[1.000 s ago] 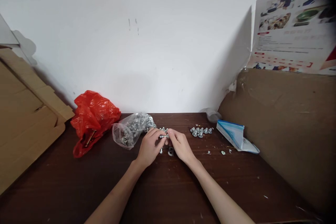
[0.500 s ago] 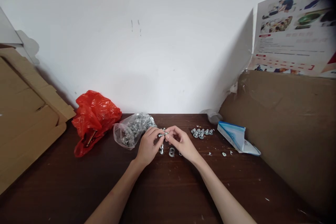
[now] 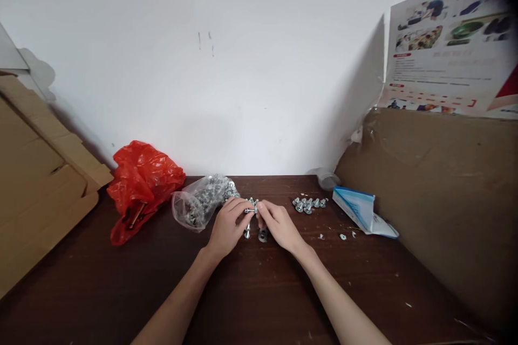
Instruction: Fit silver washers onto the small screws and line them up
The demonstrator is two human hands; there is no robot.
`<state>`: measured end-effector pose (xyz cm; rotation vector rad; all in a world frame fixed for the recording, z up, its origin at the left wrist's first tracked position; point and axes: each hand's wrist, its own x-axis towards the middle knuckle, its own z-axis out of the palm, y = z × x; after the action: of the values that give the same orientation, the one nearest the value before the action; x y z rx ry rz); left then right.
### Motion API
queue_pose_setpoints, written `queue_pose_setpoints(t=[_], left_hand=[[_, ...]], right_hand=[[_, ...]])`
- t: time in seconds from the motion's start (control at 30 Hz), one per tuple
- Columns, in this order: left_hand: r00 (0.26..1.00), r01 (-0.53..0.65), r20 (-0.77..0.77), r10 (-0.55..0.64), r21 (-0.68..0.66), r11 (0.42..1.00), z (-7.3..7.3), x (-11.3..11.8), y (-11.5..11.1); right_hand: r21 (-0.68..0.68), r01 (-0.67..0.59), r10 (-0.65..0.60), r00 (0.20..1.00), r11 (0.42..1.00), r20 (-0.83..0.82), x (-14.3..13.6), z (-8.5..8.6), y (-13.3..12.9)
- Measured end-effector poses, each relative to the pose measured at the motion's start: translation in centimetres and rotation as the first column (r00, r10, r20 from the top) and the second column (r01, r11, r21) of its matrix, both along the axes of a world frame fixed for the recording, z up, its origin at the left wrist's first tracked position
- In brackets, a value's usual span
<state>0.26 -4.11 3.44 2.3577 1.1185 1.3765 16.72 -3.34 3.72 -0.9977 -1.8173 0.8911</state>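
Observation:
A small silver bolt [image 3: 250, 210] lies sideways between the fingertips of my left hand [image 3: 227, 226], its head toward the left. The fingers of my right hand [image 3: 279, 225] are closed at the bolt's other end, around a small metal piece too small to make out. Just below the hands, another bolt [image 3: 246, 233] and some flat washers [image 3: 263, 235] rest on the dark table. More hardware shows partly behind my fingertips. To the right sits a group of several bolts with washers [image 3: 308, 205].
A clear bag of metal hardware [image 3: 204, 202] lies left of my hands, with a red plastic bag [image 3: 145, 172] beyond it. Cardboard [image 3: 36, 172] stands at the left, more cardboard [image 3: 437, 183] at the right. A blue and white packet [image 3: 362, 211] and white scraps [image 3: 343, 236] lie rightward.
My right hand's fingers have drawn closer together at the bolt's end and now cover more of it. The whole view has shifted slightly.

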Motion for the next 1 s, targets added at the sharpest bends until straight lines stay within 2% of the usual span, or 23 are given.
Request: queue_pose_setpoints(t=[0.13,0.3,0.47,0.63,0.8,1.0], left_hand=[[0.999,-0.002,0.037,0.002,0.019,1.000,-0.03,0.00,0.07],[0.997,0.022,0.074,-0.022,-0.008,1.000,-0.01,-0.02,-0.07],[0.995,0.001,0.101,-0.002,0.009,1.000,0.09,-0.06,-0.07],[0.996,0.008,0.089,-0.007,-0.009,1.000,0.08,-0.10,0.02],[0.994,0.004,0.105,-0.004,0.002,1.000,0.02,-0.10,0.03],[0.995,0.024,0.100,-0.023,-0.003,1.000,-0.10,-0.06,0.05]], right_hand=[[-0.008,-0.050,0.050,0.998,0.999,-0.031,0.06,0.19,-0.09],[-0.008,-0.023,0.023,1.000,1.000,-0.001,0.15,0.13,0.01],[-0.029,-0.059,0.058,0.998,0.998,-0.030,0.09,0.06,0.07],[-0.016,-0.018,0.019,1.000,1.000,0.010,0.05,0.13,-0.07],[0.023,-0.060,0.059,0.997,0.998,0.039,-0.03,0.14,-0.21],[0.048,-0.011,0.007,0.997,0.999,0.081,0.02,0.10,-0.16]])
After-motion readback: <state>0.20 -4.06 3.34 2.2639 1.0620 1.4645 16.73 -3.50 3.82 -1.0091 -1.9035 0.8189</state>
